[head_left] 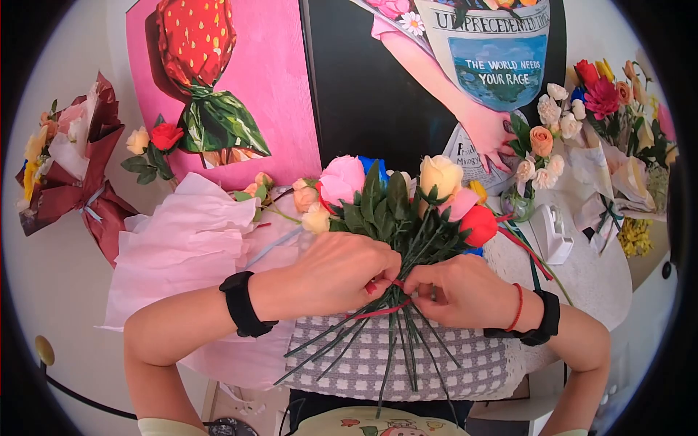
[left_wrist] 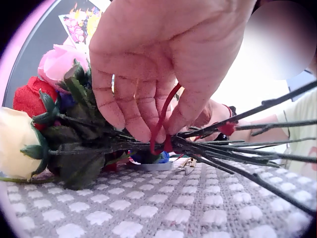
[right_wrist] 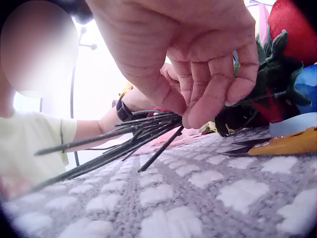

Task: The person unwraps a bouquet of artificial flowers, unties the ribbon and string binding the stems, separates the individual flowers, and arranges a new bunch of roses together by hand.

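A bouquet of artificial flowers lies on the checked cloth, its dark green stems (head_left: 396, 341) fanning toward the person. Red ribbon (left_wrist: 162, 114) is wrapped around the stems where they cross. My left hand (head_left: 338, 265) pinches the ribbon at this binding point, and a strand of it rises between thumb and fingers in the left wrist view. From the other side my right hand (head_left: 459, 291) has thumb and forefinger pinched together at the same spot; its fingertips hide the ribbon there. Pink, cream and red rose heads (head_left: 480, 225) point away from the person.
Pink wrapping paper (head_left: 182, 240) spreads at the left. Orange-handled scissors (right_wrist: 282, 146) lie beside the bouquet at right. A white tape dispenser (head_left: 554, 236) and a glass vase of flowers (head_left: 518, 203) stand at the back right. A wrapped bouquet (head_left: 80, 160) is at far left.
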Demonstrator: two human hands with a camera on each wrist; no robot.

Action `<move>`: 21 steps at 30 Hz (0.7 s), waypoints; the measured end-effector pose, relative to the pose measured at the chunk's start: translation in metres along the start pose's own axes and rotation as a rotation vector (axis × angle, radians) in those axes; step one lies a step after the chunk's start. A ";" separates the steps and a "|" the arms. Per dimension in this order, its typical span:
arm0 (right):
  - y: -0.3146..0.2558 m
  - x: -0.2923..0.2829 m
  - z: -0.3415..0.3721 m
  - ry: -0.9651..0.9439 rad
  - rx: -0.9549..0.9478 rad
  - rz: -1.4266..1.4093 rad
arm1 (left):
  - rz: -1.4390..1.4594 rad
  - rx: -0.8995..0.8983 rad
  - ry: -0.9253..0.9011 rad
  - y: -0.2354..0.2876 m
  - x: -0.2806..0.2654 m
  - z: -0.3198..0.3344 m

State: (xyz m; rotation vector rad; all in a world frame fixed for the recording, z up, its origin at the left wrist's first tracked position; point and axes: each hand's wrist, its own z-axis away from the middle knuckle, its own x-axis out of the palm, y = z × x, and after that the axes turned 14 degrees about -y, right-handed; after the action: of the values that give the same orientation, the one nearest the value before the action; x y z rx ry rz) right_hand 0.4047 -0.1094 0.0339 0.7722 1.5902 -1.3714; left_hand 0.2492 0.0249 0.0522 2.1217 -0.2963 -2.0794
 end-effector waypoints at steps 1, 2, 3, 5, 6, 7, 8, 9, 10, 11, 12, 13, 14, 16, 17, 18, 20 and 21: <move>0.002 0.000 0.001 -0.036 0.010 0.039 | 0.004 0.011 -0.008 -0.002 0.000 0.000; 0.005 -0.001 0.003 -0.035 0.011 0.038 | 0.008 0.022 -0.016 -0.002 0.000 0.000; 0.008 -0.001 0.004 -0.109 0.019 0.063 | 0.007 0.023 -0.018 -0.001 -0.001 0.001; 0.012 -0.001 0.005 -0.182 0.027 0.087 | 0.024 -0.056 -0.096 0.001 -0.005 0.001; 0.013 0.000 0.005 -0.184 0.040 0.134 | 0.024 -0.056 -0.096 0.000 -0.004 0.002; 0.013 0.000 0.005 -0.185 0.053 0.180 | 0.050 -0.059 -0.111 -0.001 -0.003 0.003; 0.013 0.001 0.005 -0.185 0.053 0.179 | 0.077 -0.062 -0.126 -0.003 -0.001 0.004; 0.012 0.001 0.005 -0.123 0.040 0.120 | 0.076 -0.063 -0.127 -0.005 0.001 0.005; 0.011 0.002 0.005 -0.061 0.028 0.061 | 0.056 -0.048 -0.143 -0.007 0.003 0.005; 0.009 0.001 0.004 -0.061 0.027 0.060 | 0.037 -0.033 -0.159 -0.008 0.004 0.006; 0.006 -0.001 0.003 -0.062 0.043 0.053 | 0.037 -0.034 -0.160 -0.008 0.004 0.007; 0.004 -0.002 0.003 -0.063 0.060 0.047 | 0.020 -0.050 -0.213 -0.008 0.002 0.007; 0.004 -0.001 0.002 -0.062 0.060 0.047 | 0.004 -0.065 -0.266 -0.008 0.001 0.007; 0.005 0.002 0.001 -0.013 0.026 0.046 | -0.012 -0.071 -0.304 -0.008 0.000 0.008; 0.006 0.003 0.001 -0.013 0.026 0.046 | -0.026 -0.077 -0.343 -0.007 0.000 0.008; 0.007 0.004 0.001 0.015 -0.013 0.055 | -0.025 -0.076 -0.343 -0.006 -0.002 0.009; 0.008 0.004 0.001 0.041 -0.050 0.062 | -0.090 -0.059 -0.385 -0.004 -0.006 0.010; 0.006 0.002 0.002 0.026 -0.047 0.066 | -0.088 -0.059 -0.385 -0.006 -0.005 0.010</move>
State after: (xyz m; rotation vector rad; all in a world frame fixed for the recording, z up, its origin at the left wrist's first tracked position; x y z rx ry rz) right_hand 0.4099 -0.1099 0.0292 0.8095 1.5975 -1.2775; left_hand 0.2388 0.0323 0.0556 1.7187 -0.1845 -2.5079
